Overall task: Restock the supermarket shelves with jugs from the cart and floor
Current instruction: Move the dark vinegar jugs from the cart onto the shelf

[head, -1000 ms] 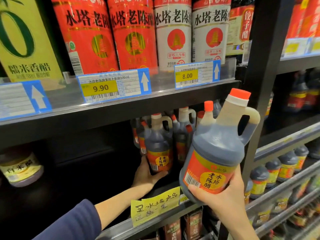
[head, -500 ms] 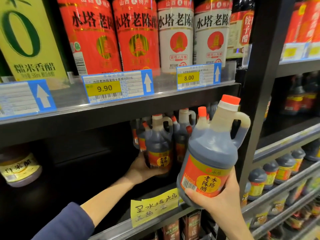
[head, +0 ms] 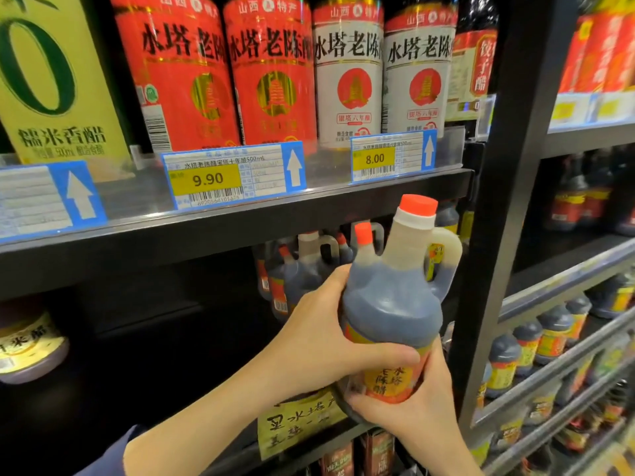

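A dark vinegar jug (head: pixel 395 300) with an orange cap, a side handle and an orange label is held upright in front of the middle shelf opening. My left hand (head: pixel 319 334) wraps its left side, thumb across the label. My right hand (head: pixel 409 407) cups it from below and grips the base. Behind it, several matching jugs (head: pixel 299 266) stand deep on the dark shelf, partly hidden by the held jug.
The black shelf above (head: pixel 240 218) carries tall red and white bottles behind price tags 9.90 and 8.00. A black upright post (head: pixel 505 201) stands right of the jug. Small bottles (head: pixel 529 345) fill the right-hand racks. A yellow handwritten tag (head: pixel 299 420) hangs on the lower shelf edge.
My left hand let go of the jug on the shelf and came back onto the held jug. The held jug moved left and toward the shelf opening.
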